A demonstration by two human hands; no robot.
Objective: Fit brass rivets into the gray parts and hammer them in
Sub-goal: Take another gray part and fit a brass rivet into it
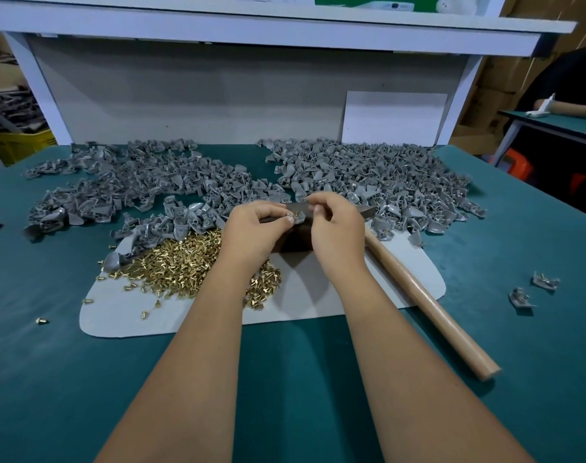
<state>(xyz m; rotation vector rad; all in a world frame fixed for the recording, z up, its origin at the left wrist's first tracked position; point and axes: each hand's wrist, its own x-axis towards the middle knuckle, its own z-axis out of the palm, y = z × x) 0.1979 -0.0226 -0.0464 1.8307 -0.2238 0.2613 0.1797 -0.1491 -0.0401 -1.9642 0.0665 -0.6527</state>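
My left hand [255, 230] pinches a small gray part [297, 218] over a dark block [293, 242] on the gray mat [318, 295]. A brass rivet [295, 213] stands in the part. My right hand [335, 225] is at the part's right side with its fingers curled at the part's edge; what it pinches is too small to tell. A heap of brass rivets [171, 262] lies on the mat under my left forearm. A hammer lies to the right, its wooden handle [428, 305] running toward the near right.
Two big heaps of gray parts cover the green table, one at the left [124, 185] and one at the right [378, 178]. Two loose gray parts [532, 290] lie at the far right. A white panel [393, 116] leans on the back wall. Another person sits at the far right [572, 91].
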